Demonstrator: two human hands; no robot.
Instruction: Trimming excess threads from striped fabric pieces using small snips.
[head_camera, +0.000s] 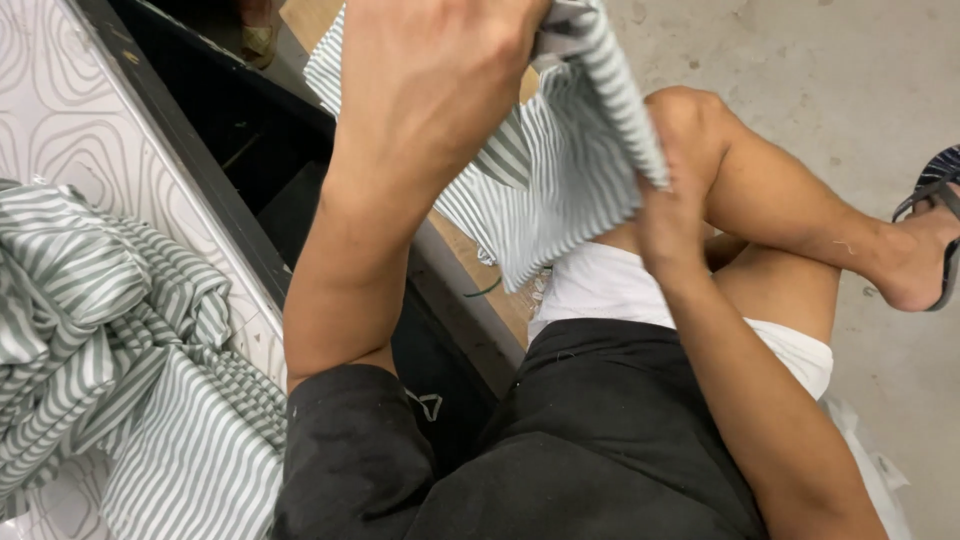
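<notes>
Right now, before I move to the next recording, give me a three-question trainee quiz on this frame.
1. True or false: both hands grip one striped cloth.
2. Which hand is higher in the picture: left hand or right hand?
3. Where does the other striped cloth heap lie: A on the concrete floor, B on the patterned white surface at the left, C on the person's lap?

Key: 1 true; 2 left hand; 3 B.
</notes>
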